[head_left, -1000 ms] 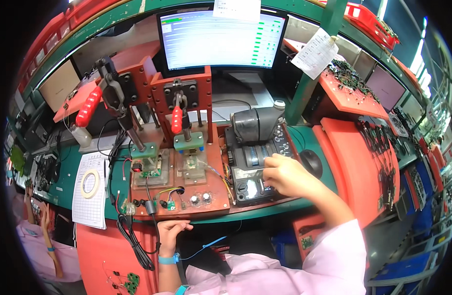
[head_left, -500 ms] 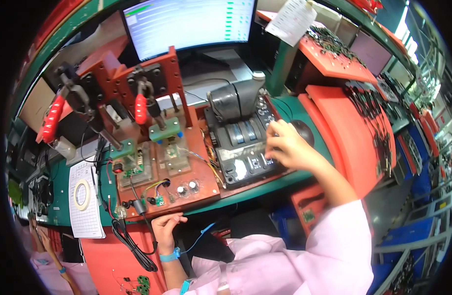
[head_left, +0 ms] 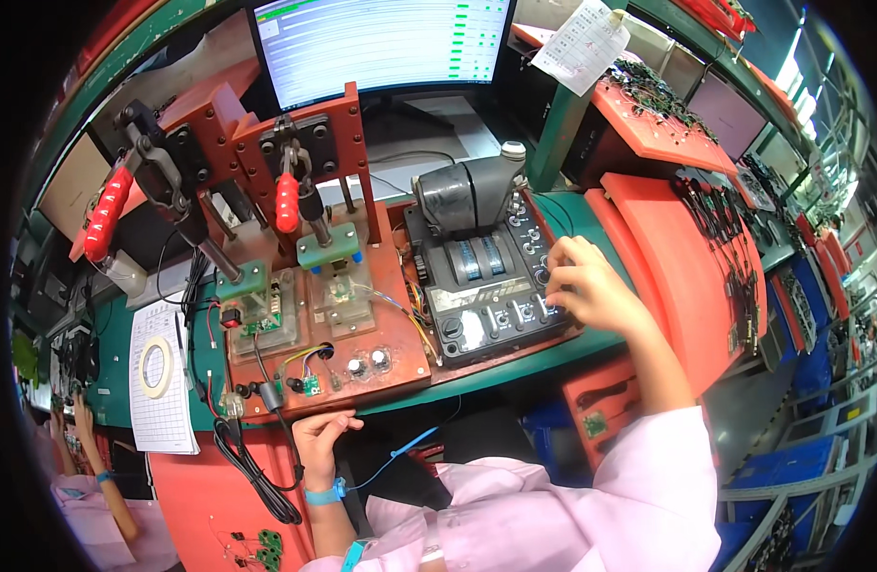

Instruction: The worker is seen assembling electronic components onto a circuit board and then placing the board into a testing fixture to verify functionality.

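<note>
A black throttle-style control unit [head_left: 496, 276] with a thick grey lever grip [head_left: 467, 195], two ribbed wheels and rows of small knobs sits on a red-brown base. My right hand [head_left: 596, 291] is at its right edge, fingers bent and closed, tips against the panel's lower right corner. Those fingers cover whatever they touch. By the front edge of the red-brown test fixture [head_left: 391, 367], my left hand [head_left: 322, 443] is loosely closed, thumb near the forefinger, with nothing visible in it. A blue wrist strap [head_left: 326, 493] with a cord circles that wrist.
Two red-handled toggle clamps [head_left: 286, 202] press green blocks onto the fixture. A tape roll [head_left: 156, 367] lies on a paper sheet at left, near a black cable [head_left: 253, 481]. Behind is a monitor [head_left: 381, 48]; at right, orange trays [head_left: 667, 276] hold wired parts. Another person's arms [head_left: 100, 462] show far left.
My view has shifted slightly. My right hand has slid a little rightward along the panel to its right edge, uncovering more small knobs. My left hand stays by the fixture.
</note>
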A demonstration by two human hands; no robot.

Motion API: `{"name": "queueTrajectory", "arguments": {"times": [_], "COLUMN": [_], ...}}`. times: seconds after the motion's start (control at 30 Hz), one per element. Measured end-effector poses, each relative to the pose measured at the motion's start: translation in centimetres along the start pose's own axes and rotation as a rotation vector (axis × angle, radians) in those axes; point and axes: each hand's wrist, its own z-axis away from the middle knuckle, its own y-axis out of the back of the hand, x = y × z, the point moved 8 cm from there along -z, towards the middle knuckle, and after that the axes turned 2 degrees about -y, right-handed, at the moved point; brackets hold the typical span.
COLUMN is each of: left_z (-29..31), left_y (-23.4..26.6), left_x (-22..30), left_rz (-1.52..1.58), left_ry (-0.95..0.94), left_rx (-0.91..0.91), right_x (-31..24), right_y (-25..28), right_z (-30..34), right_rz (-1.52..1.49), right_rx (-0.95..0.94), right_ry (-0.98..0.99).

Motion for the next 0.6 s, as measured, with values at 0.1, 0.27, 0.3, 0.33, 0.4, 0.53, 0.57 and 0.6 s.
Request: {"name": "queueTrajectory", "arguments": {"times": [0.1, 0.27, 0.3, 0.33, 0.4, 0.53, 0.57, 0.6], "left_z": [-0.1, 0.1, 0.1, 0.0, -0.1, 0.2, 0.2, 0.2], "left_y": [0.0, -0.1, -0.3, -0.4, -0.3, -0.5, -0.4, -0.4], "left_x": [0.2, 0.4, 0.5, 0.6, 0.9, 0.9, 1.0, 1.0], "left_rz": [0.0, 0.024, 0.035, 0.045, 0.051, 0.066, 0.06, 0.056], "left_ry": [0.005, -0.008, -0.01, -0.012, -0.021, 0.014, 0.011, 0.01], "left_rx": [-0.009, -0.013, -0.018, -0.022, -0.006, -0.048, -0.039, -0.035], "right_x": [0.3, 0.9, 1.1, 1.2, 0.9, 0.8, 0.9, 1.0], "right_y": [0.1, -0.4, -0.6, -0.4, -0.8, -1.0, -1.3, -1.6], "right_z": [0.1, -0.7, -1.0, -1.2, -1.8, -2.0, -2.5, -2.9], "right_rz": [-0.125, -0.139, -0.088, -0.038, 0.024, 0.216, 0.323, 0.432], "right_rx": [-0.086, -0.088, -0.045, 0.0, -0.016, -0.058, -0.115, -0.174], "right_ry": [0.011, -0.024, -0.055, -0.086, -0.081, -0.176, -0.256, -0.341]}}
